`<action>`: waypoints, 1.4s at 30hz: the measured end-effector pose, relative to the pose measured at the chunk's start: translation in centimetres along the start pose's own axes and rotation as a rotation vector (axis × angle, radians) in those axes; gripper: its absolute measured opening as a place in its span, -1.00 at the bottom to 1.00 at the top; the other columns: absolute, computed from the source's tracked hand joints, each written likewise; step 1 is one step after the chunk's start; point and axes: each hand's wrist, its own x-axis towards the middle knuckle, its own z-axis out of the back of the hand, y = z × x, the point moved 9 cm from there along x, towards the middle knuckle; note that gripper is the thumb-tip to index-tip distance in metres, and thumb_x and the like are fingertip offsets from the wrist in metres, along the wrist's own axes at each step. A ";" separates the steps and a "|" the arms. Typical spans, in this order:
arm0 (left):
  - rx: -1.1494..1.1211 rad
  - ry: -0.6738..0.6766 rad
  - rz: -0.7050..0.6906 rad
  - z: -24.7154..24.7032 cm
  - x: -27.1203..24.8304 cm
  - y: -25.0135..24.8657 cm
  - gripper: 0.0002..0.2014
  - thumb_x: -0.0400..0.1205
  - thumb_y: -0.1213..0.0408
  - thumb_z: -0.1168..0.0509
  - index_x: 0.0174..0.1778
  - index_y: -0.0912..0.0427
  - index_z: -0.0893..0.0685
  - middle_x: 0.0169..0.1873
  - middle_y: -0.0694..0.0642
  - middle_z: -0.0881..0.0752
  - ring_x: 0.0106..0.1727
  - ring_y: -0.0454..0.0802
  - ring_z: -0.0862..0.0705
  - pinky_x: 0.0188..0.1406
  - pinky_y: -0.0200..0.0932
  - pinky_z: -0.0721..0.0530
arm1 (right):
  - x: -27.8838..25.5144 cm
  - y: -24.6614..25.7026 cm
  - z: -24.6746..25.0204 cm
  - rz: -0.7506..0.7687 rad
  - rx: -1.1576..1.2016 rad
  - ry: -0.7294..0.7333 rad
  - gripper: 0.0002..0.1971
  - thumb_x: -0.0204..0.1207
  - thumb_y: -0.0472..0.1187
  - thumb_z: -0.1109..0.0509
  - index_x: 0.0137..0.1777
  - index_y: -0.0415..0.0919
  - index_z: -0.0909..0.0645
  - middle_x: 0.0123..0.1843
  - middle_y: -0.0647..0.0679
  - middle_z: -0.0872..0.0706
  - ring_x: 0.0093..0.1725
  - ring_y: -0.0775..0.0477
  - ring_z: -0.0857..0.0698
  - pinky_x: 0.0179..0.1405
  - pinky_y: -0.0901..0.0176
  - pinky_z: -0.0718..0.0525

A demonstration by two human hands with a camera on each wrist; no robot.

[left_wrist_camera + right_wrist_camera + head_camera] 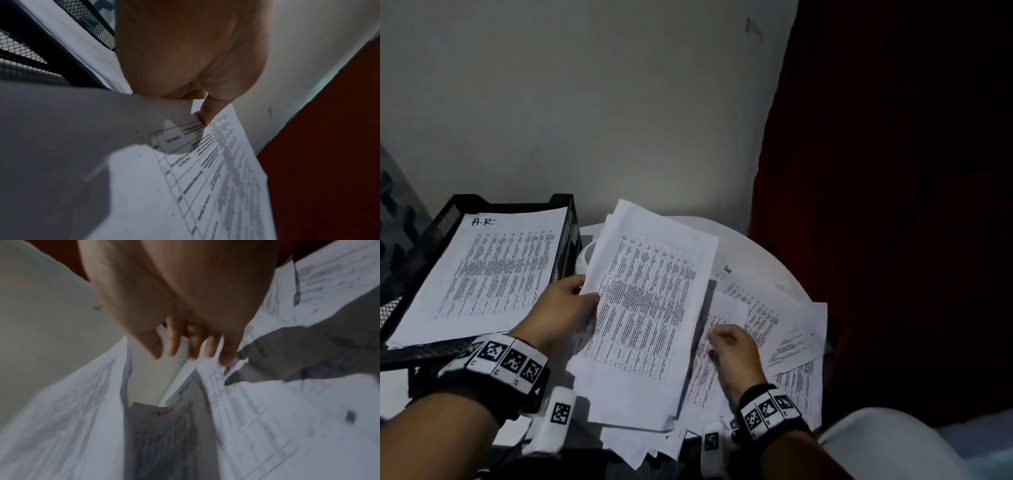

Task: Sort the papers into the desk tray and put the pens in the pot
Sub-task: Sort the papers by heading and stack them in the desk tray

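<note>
- Head view: the left hand pinches a sheaf of papers by its left edge, raised clear of the loose papers on the desk, likely bound for the desk tray just beside it (one sheet marked "H-R" already lies there). No pens or pot show.
- Left wrist view: fingers curl round the sheaf's edge.
- Right wrist view: the right hand reaches down to the loose sheets; blur hides any grip.
</note>
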 end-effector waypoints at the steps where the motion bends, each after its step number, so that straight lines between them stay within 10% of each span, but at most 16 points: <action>1: 0.031 -0.009 -0.008 0.1 0.0 -0.1 -0.81 0.68 0.36 -0.34 0.16 0.08 -0.77 -0.29 0.18 -0.85 -0.40 0.22 -0.74 -0.38 -0.04 -0.69 | 0.7 -0.6 2.1 -0.004 -0.091 -0.136 -0.85 0.57 -0.23 -0.53 -0.02 0.07 -0.71 0.12 -0.14 -0.82 0.03 -0.20 -0.82 0.13 -0.18 -0.83; 4: 0.106 -0.034 -0.035 0.1 -0.1 -0.2 -0.85 0.72 0.39 -0.30 0.13 0.15 -0.73 -0.44 0.19 -0.69 -0.53 0.05 -0.54 -0.57 -0.18 -0.49 | 1.0 -2.2 7.8 -0.126 -0.310 -0.444 -0.62 0.51 -0.12 -0.55 0.31 0.08 -0.63 0.39 -0.22 -0.70 0.22 -0.34 -0.77 0.33 -0.22 -0.76; 8: 0.127 -0.028 -0.040 0.0 0.2 -0.1 -0.85 0.72 0.39 -0.30 0.14 0.17 -0.74 -0.41 0.24 -0.64 -0.47 0.07 -0.51 -0.49 -0.12 -0.48 | 1.9 -5.5 9.0 -0.338 -0.141 -0.419 -0.12 0.40 -0.20 -0.63 0.67 -0.44 -0.32 0.47 -0.40 -0.62 0.34 -0.42 -0.71 0.27 -0.14 -0.69; 11: 0.164 -0.045 -0.048 0.3 0.1 -0.3 -0.87 0.73 0.37 -0.31 0.12 0.18 -0.74 -0.36 0.26 -0.71 -0.45 0.09 -0.55 -0.48 -0.14 -0.50 | 2.5 -5.7 8.6 -0.330 -0.180 -0.346 -0.57 0.41 -0.31 -0.60 0.13 -0.59 -0.57 -0.08 -0.27 -0.66 -0.04 -0.27 -0.75 -0.18 0.09 -0.61; 14: 0.175 -0.046 -0.056 0.4 -0.1 -0.3 -0.86 0.72 0.39 -0.28 0.12 0.19 -0.73 -0.32 0.29 -0.73 -0.42 0.12 -0.59 -0.46 -0.10 -0.55 | 2.3 -4.6 9.4 -0.256 -0.248 -0.405 -0.78 0.59 -0.34 -0.48 -0.29 -0.33 -0.62 -0.11 -0.30 -0.75 -0.13 -0.27 -0.71 -0.11 0.09 -0.62; 26: 0.204 -0.107 -0.099 0.9 -0.1 -1.0 -0.81 0.76 0.38 -0.18 0.25 0.08 -0.55 -0.28 0.23 -0.66 -0.42 0.10 -0.57 -0.47 -0.09 -0.57 | -1.9 12.0 12.0 0.383 -0.030 -0.666 -0.81 0.66 -0.42 -0.28 0.05 -0.09 -0.56 -0.12 -0.14 -0.73 -0.07 -0.28 -0.75 -0.08 -0.03 -0.73; 31: -0.043 -0.060 -0.077 0.5 -0.6 -1.5 -0.81 0.74 0.36 -0.19 0.01 -0.04 -0.62 -0.45 0.19 -0.53 -0.48 0.11 -0.51 -0.46 -0.01 -0.56 | -2.7 14.8 11.2 0.429 0.288 -0.522 -0.77 0.68 -0.49 -0.35 0.25 -0.24 -0.59 -0.03 -0.20 -0.75 -0.32 0.09 -0.74 -0.48 0.44 -0.66; 36: -0.375 0.063 -0.004 -1.3 -1.7 -2.4 -0.83 0.77 0.48 -0.11 0.12 0.16 -0.55 -0.52 0.20 -0.38 -0.59 0.00 -0.39 -0.57 -0.25 -0.43 | -2.4 12.4 5.7 0.244 0.354 -0.181 -0.82 0.71 -0.49 -0.32 0.12 -0.20 -0.62 0.01 -0.21 -0.82 -0.34 0.06 -0.82 -0.45 0.19 -0.77; 40: -0.549 0.147 -0.048 -2.0 -2.1 -3.3 -0.64 0.75 0.61 -0.14 0.42 0.30 -0.62 0.21 0.38 -0.80 0.22 0.28 -0.79 0.35 0.17 -0.66 | -3.7 8.7 0.1 0.034 0.242 0.074 -0.87 0.71 -0.42 -0.36 0.19 -0.30 -0.64 0.04 -0.26 -0.89 -0.04 -0.24 -0.88 -0.16 -0.09 -0.85; 42: -0.544 0.167 -0.028 -2.4 -2.6 -3.6 -0.67 0.76 0.51 -0.24 0.44 0.29 -0.65 0.22 0.30 -0.82 0.25 0.28 -0.80 0.36 0.23 -0.67 | -4.2 7.2 -1.8 -0.019 0.222 0.125 -0.86 0.70 -0.45 -0.37 0.21 -0.36 -0.63 0.07 -0.34 -0.88 0.00 -0.33 -0.87 -0.07 -0.19 -0.87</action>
